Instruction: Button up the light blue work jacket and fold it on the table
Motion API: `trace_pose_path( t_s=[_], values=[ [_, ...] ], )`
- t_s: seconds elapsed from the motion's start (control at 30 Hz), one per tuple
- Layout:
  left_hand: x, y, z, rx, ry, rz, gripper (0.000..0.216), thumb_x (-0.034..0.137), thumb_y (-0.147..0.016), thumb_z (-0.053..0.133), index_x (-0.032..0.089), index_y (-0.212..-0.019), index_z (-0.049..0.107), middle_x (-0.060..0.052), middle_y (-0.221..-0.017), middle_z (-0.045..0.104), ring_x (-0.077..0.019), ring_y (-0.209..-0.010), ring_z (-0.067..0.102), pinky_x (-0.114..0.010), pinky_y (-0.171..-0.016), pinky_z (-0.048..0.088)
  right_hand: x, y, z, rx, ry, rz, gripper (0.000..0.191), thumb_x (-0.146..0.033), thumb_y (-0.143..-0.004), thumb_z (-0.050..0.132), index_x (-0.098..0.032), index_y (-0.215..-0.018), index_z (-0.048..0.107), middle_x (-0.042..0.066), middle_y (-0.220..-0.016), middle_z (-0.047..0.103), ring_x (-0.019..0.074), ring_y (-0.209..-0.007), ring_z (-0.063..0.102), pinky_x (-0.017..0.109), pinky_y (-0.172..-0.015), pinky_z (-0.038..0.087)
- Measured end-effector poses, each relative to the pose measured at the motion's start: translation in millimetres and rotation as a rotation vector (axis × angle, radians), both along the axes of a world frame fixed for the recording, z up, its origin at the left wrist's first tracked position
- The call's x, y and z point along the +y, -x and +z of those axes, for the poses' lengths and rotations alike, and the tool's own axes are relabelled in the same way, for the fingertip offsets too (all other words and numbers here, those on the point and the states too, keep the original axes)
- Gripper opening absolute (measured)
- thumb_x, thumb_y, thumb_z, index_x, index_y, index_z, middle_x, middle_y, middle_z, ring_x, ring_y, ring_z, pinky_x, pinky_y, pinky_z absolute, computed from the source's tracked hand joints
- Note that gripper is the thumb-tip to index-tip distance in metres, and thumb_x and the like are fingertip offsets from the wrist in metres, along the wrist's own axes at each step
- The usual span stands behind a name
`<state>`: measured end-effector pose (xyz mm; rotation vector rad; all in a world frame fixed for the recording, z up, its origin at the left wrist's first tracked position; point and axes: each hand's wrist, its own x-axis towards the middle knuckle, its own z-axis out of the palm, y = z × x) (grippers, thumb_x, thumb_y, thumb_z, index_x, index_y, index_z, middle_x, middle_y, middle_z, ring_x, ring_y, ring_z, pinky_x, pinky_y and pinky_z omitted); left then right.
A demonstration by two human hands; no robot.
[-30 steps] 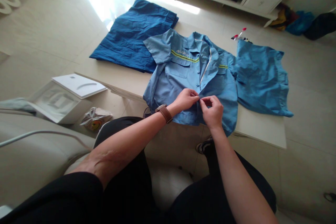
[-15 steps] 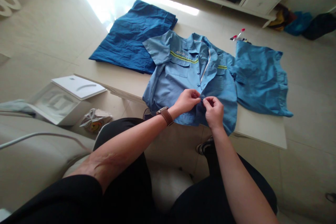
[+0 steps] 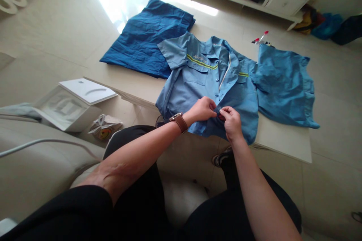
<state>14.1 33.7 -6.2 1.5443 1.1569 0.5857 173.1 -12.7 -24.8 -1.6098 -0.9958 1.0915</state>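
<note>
A light blue short-sleeved work shirt (image 3: 195,86) with yellow stripes lies face up on a low table (image 3: 285,141), its collar pointing away from me. The upper front hangs apart, with buttons showing along one edge. My left hand (image 3: 202,109), a brown-strapped watch on its wrist, pinches the front edge low on the shirt. Close against it, my right hand (image 3: 231,120) pinches the other front edge. Fingertips of both hands almost meet, and whatever button lies between them is hidden.
Folded dark blue cloth (image 3: 149,37) lies left of the shirt, and a lighter blue garment (image 3: 285,86) lies right. Small red-capped bottles (image 3: 261,38) stand behind it. An open white box (image 3: 76,105) and a plastic-wrapped item (image 3: 106,127) sit lower left. A white cabinet (image 3: 254,2) stands beyond.
Both hands stay at the shirt's front opening; the right fingers have shifted slightly and the cloth edge between the hands is lifted a little. The whole view has moved slightly.
</note>
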Motion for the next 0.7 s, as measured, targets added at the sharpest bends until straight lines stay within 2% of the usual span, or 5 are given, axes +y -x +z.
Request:
trace_pose_path(
  t_s=[0.27, 0.4, 0.5, 0.6, 0.7],
  values=[
    [-5, 6, 12.8, 0.127, 0.106, -0.128, 0.006, 0.007, -0.067, 0.070, 0.013, -0.065, 0.072, 0.002, -0.053, 0.060, -0.0100, -0.051, 0.049, -0.023, -0.049, 0.035, 3, -12, -10.5, -0.223, -0.083, 0.020, 0.032, -0.052, -0.076, 0.070, -0.022, -0.085, 0.062, 0.000, -0.079, 0.064, 0.0174, -0.073, 0.059, 0.031, -0.068, 0.049],
    [-11, 4, 15.7, 0.157, 0.278, -0.312, 0.014, 0.002, -0.059, 0.072, 0.015, -0.053, 0.068, 0.000, -0.047, 0.061, -0.0136, -0.048, 0.057, -0.022, -0.046, 0.040, 5, -16, -19.3, -0.260, -0.092, -0.041, 0.045, -0.055, -0.071, 0.077, -0.023, -0.097, 0.058, 0.001, -0.087, 0.065, 0.0176, -0.075, 0.061, 0.032, -0.069, 0.051],
    [-14, 3, 15.6, 0.210, 0.385, -0.451, 0.019, 0.003, -0.060, 0.074, 0.016, -0.048, 0.065, -0.002, -0.049, 0.064, -0.0187, -0.050, 0.064, -0.025, -0.048, 0.046, 4, -17, -21.5, -0.315, -0.066, 0.014, 0.047, -0.047, -0.067, 0.077, -0.022, -0.103, 0.059, 0.002, -0.091, 0.066, 0.0151, -0.067, 0.059, 0.032, -0.067, 0.050],
    [-14, 2, 12.2, 0.293, 0.233, -0.443, 0.017, 0.009, -0.073, 0.069, 0.016, -0.058, 0.069, -0.005, -0.058, 0.069, -0.0190, -0.058, 0.068, -0.026, -0.058, 0.051, 2, -16, -19.6, -0.398, -0.018, 0.099, 0.036, -0.038, -0.067, 0.071, -0.020, -0.098, 0.065, 0.004, -0.093, 0.069, 0.0132, -0.060, 0.056, 0.031, -0.064, 0.047],
    [-13, 1, 2.8, 0.373, -0.058, -0.282, 0.018, 0.013, -0.081, 0.067, 0.015, -0.096, 0.076, -0.009, -0.090, 0.077, -0.0209, -0.082, 0.073, -0.028, -0.079, 0.056, 0, -15, -16.4, -0.431, -0.016, 0.121, 0.031, -0.032, -0.065, 0.065, -0.019, -0.093, 0.071, 0.005, -0.087, 0.071, 0.0130, -0.057, 0.053, 0.031, -0.064, 0.046]
  ],
)
